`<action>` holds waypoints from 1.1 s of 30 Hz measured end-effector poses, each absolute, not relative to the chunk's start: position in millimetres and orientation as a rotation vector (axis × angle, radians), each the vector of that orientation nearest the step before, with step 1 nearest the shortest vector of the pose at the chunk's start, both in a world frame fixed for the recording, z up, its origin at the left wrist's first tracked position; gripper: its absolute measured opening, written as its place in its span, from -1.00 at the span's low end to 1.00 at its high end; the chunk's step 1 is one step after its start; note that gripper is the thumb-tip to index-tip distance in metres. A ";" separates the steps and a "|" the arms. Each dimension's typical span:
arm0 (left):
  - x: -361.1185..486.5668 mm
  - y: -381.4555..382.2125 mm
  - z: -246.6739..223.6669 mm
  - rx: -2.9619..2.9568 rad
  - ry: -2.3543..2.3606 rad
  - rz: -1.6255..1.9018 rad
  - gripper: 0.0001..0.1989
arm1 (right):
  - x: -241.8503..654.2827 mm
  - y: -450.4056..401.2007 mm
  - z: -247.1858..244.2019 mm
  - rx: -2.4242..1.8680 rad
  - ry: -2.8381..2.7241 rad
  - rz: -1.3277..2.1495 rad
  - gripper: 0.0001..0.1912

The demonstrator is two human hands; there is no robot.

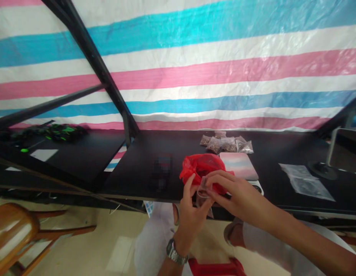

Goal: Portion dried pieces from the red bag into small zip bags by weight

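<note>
Low in the middle, at the table's front edge, a small clear plastic bag (201, 199) hangs with its mouth upward. My left hand (192, 211) grips it from the left side, thumb and fingers curled around it. From the right, my right hand (232, 191) pinches at the bag's top edge; the fingertips partly hide the bag's mouth. Just behind both hands stands an open red plastic bag (192, 165), its dark inside partly showing. A digital scale (238, 165) with a shiny flat top lies right of it, partly covered by my right hand.
Several filled small clear bags (224, 142) lie grouped at the back of the black table (132, 165). Flat clear bags (307, 182) lie at the right, beside a tablet on a stand (345, 149). A wooden stool (17, 234) stands at lower left.
</note>
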State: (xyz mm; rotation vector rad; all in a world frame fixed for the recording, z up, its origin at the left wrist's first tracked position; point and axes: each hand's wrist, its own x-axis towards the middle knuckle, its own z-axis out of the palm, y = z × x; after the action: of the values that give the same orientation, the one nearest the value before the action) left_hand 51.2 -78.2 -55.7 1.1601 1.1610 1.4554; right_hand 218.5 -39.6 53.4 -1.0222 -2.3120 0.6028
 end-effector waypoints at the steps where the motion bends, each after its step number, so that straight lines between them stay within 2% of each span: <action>1: 51.2 -77.9 -55.6 1.162 1.158 1.457 -0.19 | 219.0 -40.2 53.4 -1.005 -2.345 0.576 -0.85; 14: 50.5 -72.4 -52.7 1.162 1.164 1.521 -0.21 | 221.4 -39.0 55.7 -0.976 -2.249 0.498 -0.74; 18: 47.8 -73.3 -56.6 1.217 1.189 1.539 -0.16 | 217.1 -22.4 48.4 -1.176 -2.093 0.509 -0.84; 21: 45.0 -74.8 -59.7 1.253 1.242 1.529 -0.21 | 208.9 -5.2 42.3 -1.443 -2.170 0.539 -0.91; 25: 40.8 -73.4 -60.4 1.317 1.298 1.501 -0.22 | 194.6 12.4 36.6 -1.671 -2.411 0.376 -0.85; 30: 34.2 -67.6 -58.2 1.376 1.360 1.488 -0.23 | 186.4 24.9 32.1 -1.737 -2.482 0.154 -0.73; 33: 29.1 -65.7 -57.5 1.367 1.415 1.502 -0.25 | 188.7 24.6 28.9 -1.690 -2.435 0.147 -0.75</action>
State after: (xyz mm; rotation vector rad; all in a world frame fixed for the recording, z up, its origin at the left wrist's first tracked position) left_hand 29.1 -65.7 -57.5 1.3666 1.4151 1.5024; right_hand 188.7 24.6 28.9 -1.6898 -2.4350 0.1471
